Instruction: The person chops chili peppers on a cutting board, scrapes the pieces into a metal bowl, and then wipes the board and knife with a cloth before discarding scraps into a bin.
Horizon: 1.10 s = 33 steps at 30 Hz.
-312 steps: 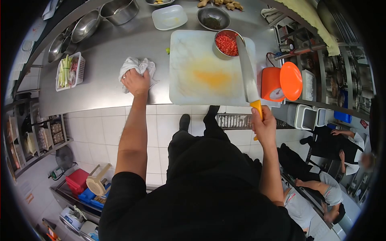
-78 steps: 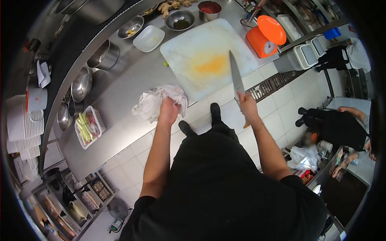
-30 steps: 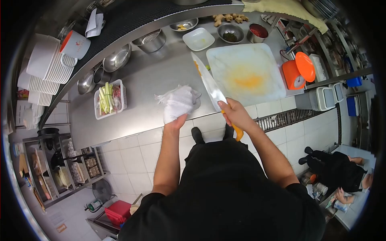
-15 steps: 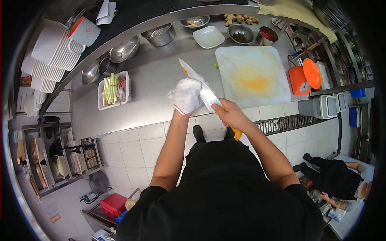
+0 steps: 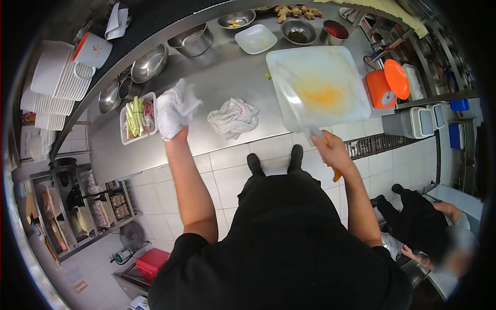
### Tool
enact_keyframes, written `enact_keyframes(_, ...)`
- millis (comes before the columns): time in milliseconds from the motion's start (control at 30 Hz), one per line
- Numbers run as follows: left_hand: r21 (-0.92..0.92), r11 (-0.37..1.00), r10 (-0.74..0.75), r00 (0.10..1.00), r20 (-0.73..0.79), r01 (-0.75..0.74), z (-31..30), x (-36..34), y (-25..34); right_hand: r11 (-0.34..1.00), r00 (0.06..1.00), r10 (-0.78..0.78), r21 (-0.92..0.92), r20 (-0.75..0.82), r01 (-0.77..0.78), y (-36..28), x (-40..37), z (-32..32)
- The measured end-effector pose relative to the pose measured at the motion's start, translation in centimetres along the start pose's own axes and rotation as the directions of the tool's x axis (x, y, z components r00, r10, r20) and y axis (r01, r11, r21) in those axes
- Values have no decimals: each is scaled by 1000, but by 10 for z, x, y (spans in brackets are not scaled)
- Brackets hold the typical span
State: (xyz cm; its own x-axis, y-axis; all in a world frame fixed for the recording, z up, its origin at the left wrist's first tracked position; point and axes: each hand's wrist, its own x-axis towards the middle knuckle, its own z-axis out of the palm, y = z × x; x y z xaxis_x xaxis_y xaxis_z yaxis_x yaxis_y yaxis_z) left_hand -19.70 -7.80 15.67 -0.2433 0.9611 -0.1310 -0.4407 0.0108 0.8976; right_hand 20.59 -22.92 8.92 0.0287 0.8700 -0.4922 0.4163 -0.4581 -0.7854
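Observation:
My left hand [image 5: 179, 135] is closed on a white cloth [image 5: 175, 107], which covers nearly all of its fingers, just right of a white basket [image 5: 125, 133] holding bundled green stalks. A second crumpled white cloth [image 5: 233, 118] lies on the steel counter between my hands. In my right hand [image 5: 331, 152] is a knife [image 5: 309, 128], gripped by its yellow handle. Its motion-blurred blade points up and away, over the left part of a white cutting board [image 5: 285, 58] with an orange stain [image 5: 324, 95].
Along the counter's back stand metal bowls [image 5: 298, 32], a white square dish [image 5: 256, 39] and ginger [image 5: 297, 13]. An orange scale [image 5: 381, 89] is right of the board. Stacked white dishes [image 5: 54, 77] and a mug [image 5: 93, 50] sit on the left shelf. Another person [image 5: 423, 219] is at lower right.
My left hand has moved left with its cloth, away from the blade. My right hand has carried the knife right, toward the board. The cloth on the counter has come into view.

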Motion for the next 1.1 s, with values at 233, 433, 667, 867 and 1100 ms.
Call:
enact_keyframes(233,205,973,-125,990,71,108,-43,-5,-103,931,883,257,347,-392,-117,94,5,-35)
enact_keyframes(433,284,902,-431,715,551,325,2,3,-213,957,826,267,234,-496,-169,140,31,-47)
enact_keyframes(667,517,-244,-694,520,498,-820,107,-13,-201,960,853,56,-208,-519,-190,130,35,8)
enact_keyframes(867,769,581,-641,731,232,266,78,-12,-241,959,894,70,-217,-442,-182,113,33,33)
enact_keyframes(1100,629,680,-629,741,236,377,54,2,-272,965,932,93,-200,-350,-171,92,29,40)
